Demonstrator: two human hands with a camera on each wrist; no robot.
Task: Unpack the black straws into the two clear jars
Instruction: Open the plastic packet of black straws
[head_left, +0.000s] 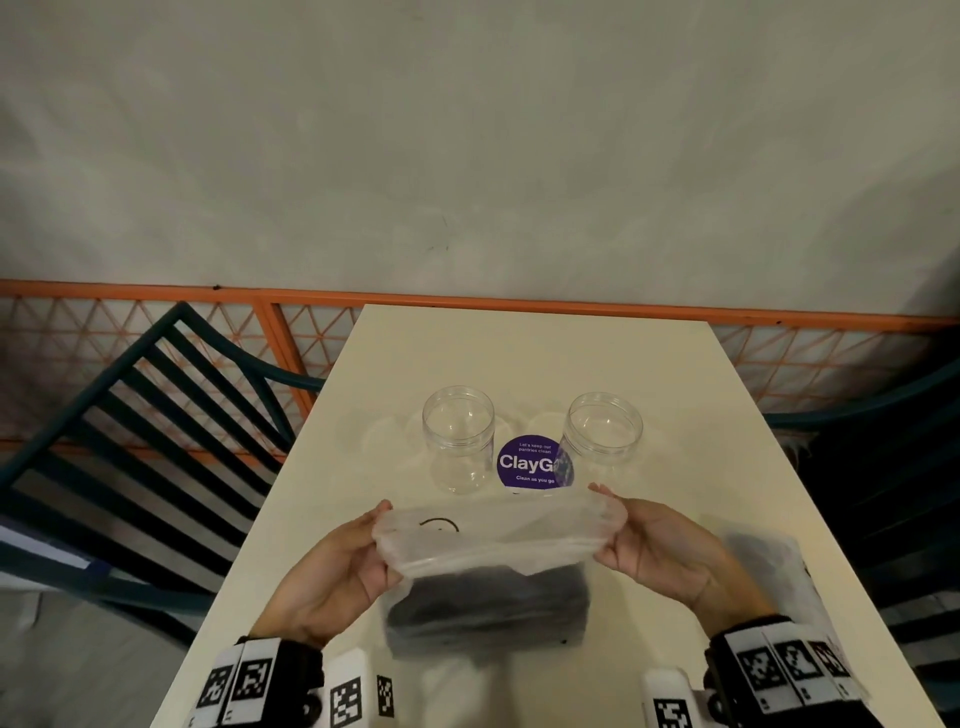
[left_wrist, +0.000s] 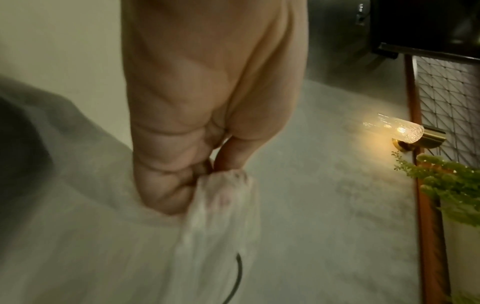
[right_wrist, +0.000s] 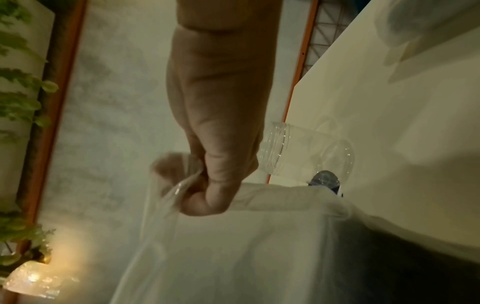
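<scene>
Broadly, a cream counter (head_left: 519, 353) carries everything, with a dark slatted chair (head_left: 156, 415) at its left. Over its near half a frosted plastic bag (head_left: 498, 540) is stretched between both hands, the black straws (head_left: 488, 603) bundled dark in its bottom. The left hand (head_left: 332, 577) pinches the bag's left edge, the right hand (head_left: 660, 556) its right edge, each grip clamped on plastic. Beyond stand two clear jars (head_left: 458, 439), upright and uncapped, flanking a purple sticker (head_left: 527, 462).

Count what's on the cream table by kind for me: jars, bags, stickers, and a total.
Clear plastic jars, open and empty: 2
Translucent plastic bag holding the black straws, its mouth pinched by the left hand and right hand: 1
Round purple sticker: 1
Total: 4
</scene>
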